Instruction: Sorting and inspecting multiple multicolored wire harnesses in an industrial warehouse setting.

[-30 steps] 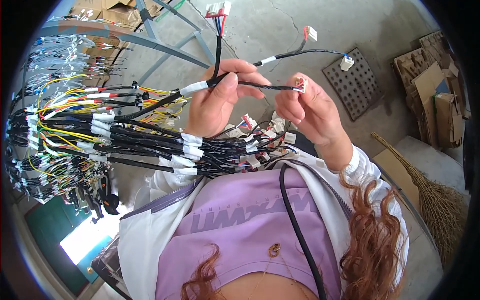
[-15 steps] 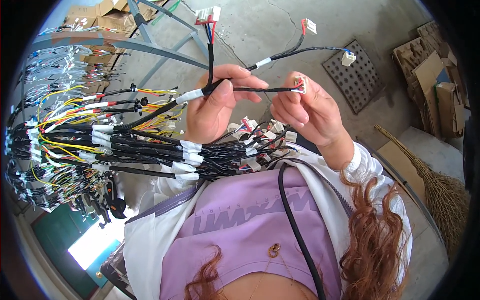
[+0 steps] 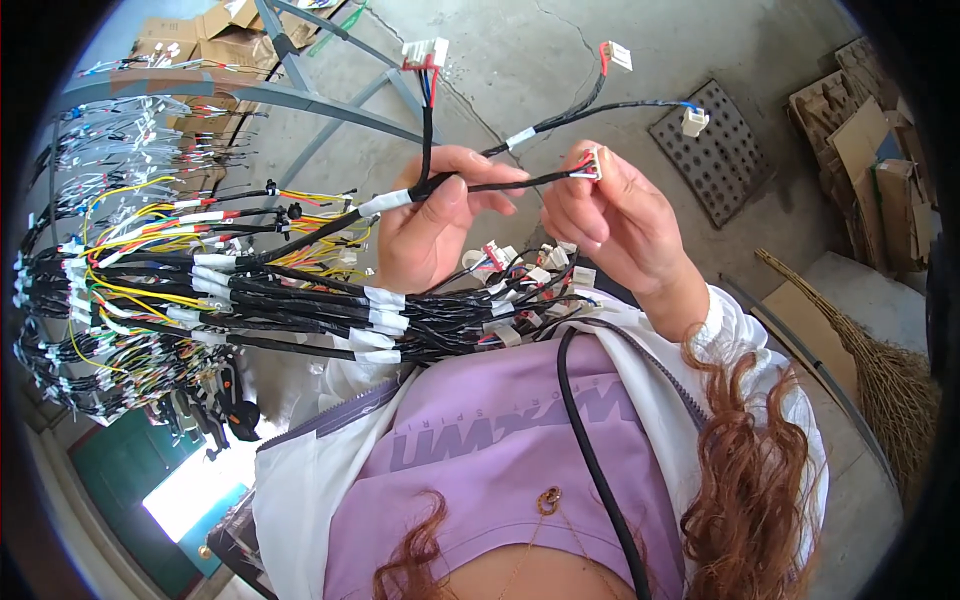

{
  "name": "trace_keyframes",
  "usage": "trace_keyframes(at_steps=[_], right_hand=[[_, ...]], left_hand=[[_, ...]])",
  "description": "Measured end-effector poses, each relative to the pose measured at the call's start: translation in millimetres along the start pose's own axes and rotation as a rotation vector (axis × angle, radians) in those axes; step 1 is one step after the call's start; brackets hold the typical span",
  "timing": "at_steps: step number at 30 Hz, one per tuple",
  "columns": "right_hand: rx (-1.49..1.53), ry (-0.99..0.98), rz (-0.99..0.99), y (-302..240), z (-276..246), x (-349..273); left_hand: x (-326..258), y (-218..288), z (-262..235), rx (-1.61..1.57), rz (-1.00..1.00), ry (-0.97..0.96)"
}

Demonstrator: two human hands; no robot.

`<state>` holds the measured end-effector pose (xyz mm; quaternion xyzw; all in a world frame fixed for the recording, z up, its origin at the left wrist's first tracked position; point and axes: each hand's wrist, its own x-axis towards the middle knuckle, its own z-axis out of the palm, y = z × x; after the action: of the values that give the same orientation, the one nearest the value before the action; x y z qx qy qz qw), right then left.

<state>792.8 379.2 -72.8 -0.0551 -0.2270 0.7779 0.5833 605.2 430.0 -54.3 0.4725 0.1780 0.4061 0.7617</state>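
My left hand [image 3: 432, 215] grips a black wire harness [image 3: 400, 197] where it splits into branches, just past a white tape band. Its branches end in white connectors, one above [image 3: 425, 51] and two to the upper right [image 3: 618, 55]. My right hand [image 3: 612, 215] pinches a small white connector with red wires [image 3: 590, 163] at the tip of one black branch, between thumb and fingers. Below both hands a thick bundle of black harnesses with white tape bands [image 3: 300, 310] lies across my front, ending in several small white connectors near my chest.
Many more harnesses with yellow and red wires [image 3: 110, 260] hang from a grey metal rack [image 3: 250, 95] at left. Cardboard boxes [image 3: 215, 40] sit behind it. A drain grate [image 3: 715, 150], flattened cardboard [image 3: 860, 140] and a straw broom [image 3: 860, 350] lie on the concrete floor at right.
Both hands have lifted slightly with the harness, and its free branches now stand higher. The right hand keeps its pinch on the small connector.
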Motion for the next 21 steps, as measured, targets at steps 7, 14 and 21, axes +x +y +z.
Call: trace_keyframes(at_steps=[7,14,21], right_hand=[[0.004,0.399,-0.214,-5,-11,16],[-0.512,0.521,-0.394,-10,5,27],[-0.913,0.457,-0.565,6,22,27]], left_hand=[[-19,-7,-17,-0.005,-0.062,-0.005],[-29,-16,-36,-0.063,-0.198,0.003],[-32,-14,-43,-0.099,-0.265,-0.041]])
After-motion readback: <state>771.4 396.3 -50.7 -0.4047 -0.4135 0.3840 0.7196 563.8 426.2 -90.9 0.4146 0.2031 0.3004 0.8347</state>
